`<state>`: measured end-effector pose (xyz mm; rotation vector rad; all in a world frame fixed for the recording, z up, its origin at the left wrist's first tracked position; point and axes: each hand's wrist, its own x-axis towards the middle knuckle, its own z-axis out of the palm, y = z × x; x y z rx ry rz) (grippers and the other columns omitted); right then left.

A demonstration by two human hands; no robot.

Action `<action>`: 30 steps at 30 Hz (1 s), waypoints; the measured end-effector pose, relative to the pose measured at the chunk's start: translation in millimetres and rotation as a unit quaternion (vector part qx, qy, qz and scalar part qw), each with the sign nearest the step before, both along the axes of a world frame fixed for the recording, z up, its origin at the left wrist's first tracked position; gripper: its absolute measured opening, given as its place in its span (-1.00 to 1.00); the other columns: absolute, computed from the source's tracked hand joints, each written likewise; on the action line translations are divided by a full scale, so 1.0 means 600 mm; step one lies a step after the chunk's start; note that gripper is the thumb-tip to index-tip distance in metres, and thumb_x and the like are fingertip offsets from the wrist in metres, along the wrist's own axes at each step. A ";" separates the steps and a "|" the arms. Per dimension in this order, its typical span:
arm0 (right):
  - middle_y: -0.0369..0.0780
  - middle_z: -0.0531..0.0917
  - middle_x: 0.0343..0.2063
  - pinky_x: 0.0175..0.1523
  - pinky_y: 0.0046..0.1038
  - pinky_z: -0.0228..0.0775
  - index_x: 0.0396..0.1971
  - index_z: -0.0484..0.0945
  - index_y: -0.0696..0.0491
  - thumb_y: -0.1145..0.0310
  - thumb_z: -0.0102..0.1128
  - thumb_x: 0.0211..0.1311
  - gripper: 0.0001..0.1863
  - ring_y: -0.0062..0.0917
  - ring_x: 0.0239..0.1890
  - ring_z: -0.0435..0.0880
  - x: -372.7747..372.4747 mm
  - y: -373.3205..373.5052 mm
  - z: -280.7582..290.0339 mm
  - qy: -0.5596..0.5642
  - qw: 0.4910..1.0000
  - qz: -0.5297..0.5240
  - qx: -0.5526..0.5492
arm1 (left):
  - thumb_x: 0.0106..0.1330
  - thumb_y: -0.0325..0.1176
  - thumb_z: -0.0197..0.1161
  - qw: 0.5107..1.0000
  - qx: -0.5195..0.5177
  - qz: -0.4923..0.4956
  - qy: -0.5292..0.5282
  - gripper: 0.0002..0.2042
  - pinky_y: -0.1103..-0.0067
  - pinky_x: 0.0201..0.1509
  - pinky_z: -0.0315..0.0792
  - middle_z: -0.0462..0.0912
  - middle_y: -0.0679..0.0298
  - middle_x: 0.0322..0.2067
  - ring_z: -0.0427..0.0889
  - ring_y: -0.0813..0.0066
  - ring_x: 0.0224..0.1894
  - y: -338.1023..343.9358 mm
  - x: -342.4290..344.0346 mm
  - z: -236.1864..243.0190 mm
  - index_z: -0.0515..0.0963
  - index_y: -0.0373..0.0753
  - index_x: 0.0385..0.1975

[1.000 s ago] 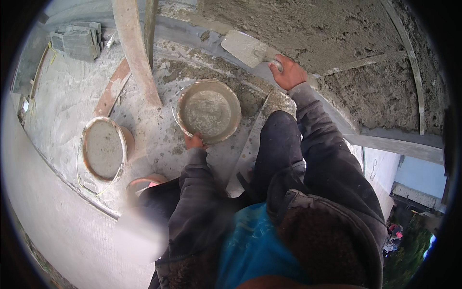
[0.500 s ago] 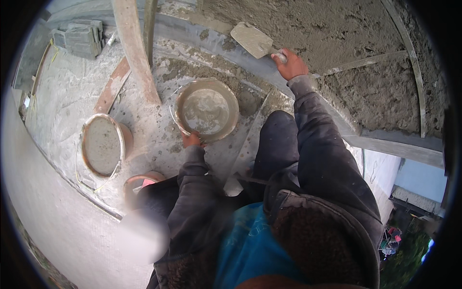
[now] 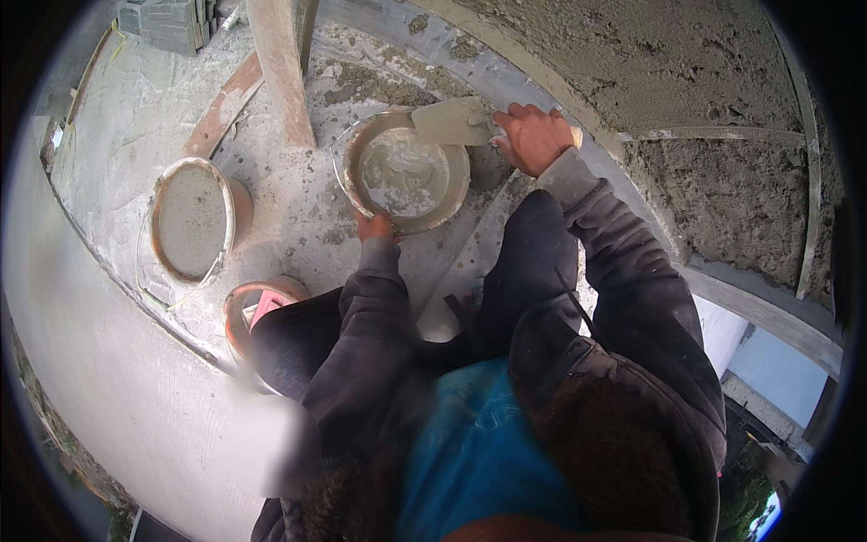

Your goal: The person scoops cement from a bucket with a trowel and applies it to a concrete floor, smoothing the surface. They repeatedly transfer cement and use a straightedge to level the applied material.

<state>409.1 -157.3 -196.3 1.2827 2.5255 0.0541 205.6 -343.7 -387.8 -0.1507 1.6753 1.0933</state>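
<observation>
My right hand is closed round the handle of a trowel. The flat, mortar-smeared blade reaches over the right rim of a bucket of wet grey mortar. At the near rim of that bucket, my left hand grips the edge; its fingers curl over it and are partly hidden. A wire handle hangs at the bucket's left side. To the right rises a wall coated in rough wet mortar.
A second bucket of grey liquid stands at the left. Near my left knee is a smaller bucket with a pink object inside. A plank leans beyond, and stacked grey blocks lie far left. A thin strip crosses the wall.
My right hand has brought the trowel away from the wall, down and left to the bucket. My left hand stays at the bucket's rim. The whole view has shifted somewhat.
</observation>
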 end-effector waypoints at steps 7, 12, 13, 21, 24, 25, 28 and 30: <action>-0.24 0.61 -0.15 0.00 -0.16 0.45 -0.16 0.64 -0.07 0.31 0.14 0.19 -0.77 -0.37 -0.01 0.62 -0.111 -0.083 -0.164 -0.094 0.992 0.079 -0.032 | 0.12 -0.63 0.00 0.999 0.043 0.013 0.009 -0.20 0.20 -0.18 0.64 0.49 0.06 0.11 0.63 0.12 -0.06 0.017 0.016 0.021 0.15 0.17 0.43; -0.23 0.63 -0.20 -0.04 -0.15 0.43 -0.23 0.66 -0.04 0.33 0.15 0.17 -0.80 -0.37 -0.05 0.64 -0.103 -0.059 -0.062 0.026 0.991 0.128 -0.010 | 0.11 -0.56 0.04 0.994 0.090 0.057 -0.018 -0.20 0.29 -0.40 0.68 0.48 0.06 0.10 0.67 0.08 -0.15 0.007 0.012 0.045 0.11 0.15 0.44; -0.23 0.64 -0.22 -0.05 -0.17 0.43 -0.25 0.66 -0.03 0.34 0.16 0.16 -0.81 -0.37 -0.06 0.64 -0.102 -0.050 -0.049 0.039 0.990 0.129 0.025 | 0.10 -0.52 0.06 0.996 0.075 0.033 -0.020 -0.19 0.33 -0.48 0.70 0.48 0.05 0.09 0.68 0.05 -0.17 0.010 0.011 0.056 0.09 0.16 0.45; -0.23 0.75 -0.30 -0.12 -0.05 0.47 -0.31 0.75 -0.08 0.26 0.14 0.21 -0.80 -0.31 -0.17 0.75 -0.110 -0.066 -0.141 -0.081 0.991 0.070 -0.081 | 0.09 -0.47 0.11 0.998 0.050 -0.012 -0.030 -0.26 0.29 -0.54 0.65 0.48 -0.01 0.08 0.67 -0.03 -0.20 0.009 0.007 -0.003 0.13 -0.03 0.39; -0.24 0.75 -0.30 -0.13 -0.10 0.47 -0.33 0.74 -0.08 0.26 0.17 0.19 -0.82 -0.33 -0.18 0.75 -0.094 -0.051 -0.087 -0.018 0.996 0.056 -0.074 | 0.09 -0.51 0.09 1.000 0.008 -0.020 0.002 -0.29 0.38 -0.58 0.61 0.52 0.09 0.03 0.68 0.12 -0.26 0.017 0.000 0.016 0.18 0.03 0.35; -0.24 0.75 -0.29 -0.14 -0.12 0.48 -0.33 0.73 -0.08 0.26 0.18 0.18 -0.83 -0.34 -0.18 0.76 -0.089 -0.043 -0.079 0.003 0.997 0.053 -0.055 | 0.09 -0.50 0.09 1.000 0.019 -0.016 -0.004 -0.28 0.38 -0.58 0.61 0.52 0.08 0.03 0.67 0.12 -0.26 0.015 0.002 0.020 0.17 0.03 0.35; -0.21 0.75 -0.27 -0.14 -0.16 0.49 -0.33 0.73 -0.06 0.28 0.23 0.14 -0.84 -0.31 -0.19 0.76 -0.077 -0.037 -0.118 -0.069 0.997 0.013 -0.039 | 0.08 -0.50 0.10 0.999 0.041 -0.018 -0.009 -0.28 0.39 -0.59 0.62 0.51 0.06 0.02 0.66 0.12 -0.26 0.017 0.010 0.035 0.16 0.02 0.36; -0.19 0.75 -0.28 -0.16 -0.15 0.50 -0.33 0.73 -0.06 0.29 0.24 0.13 -0.85 -0.30 -0.21 0.76 -0.092 -0.076 -0.150 -0.054 0.993 0.007 -0.103 | 0.08 -0.49 0.11 0.999 0.034 -0.033 -0.004 -0.27 0.39 -0.59 0.61 0.51 0.05 0.03 0.66 0.11 -0.26 0.020 0.011 0.034 0.16 0.01 0.36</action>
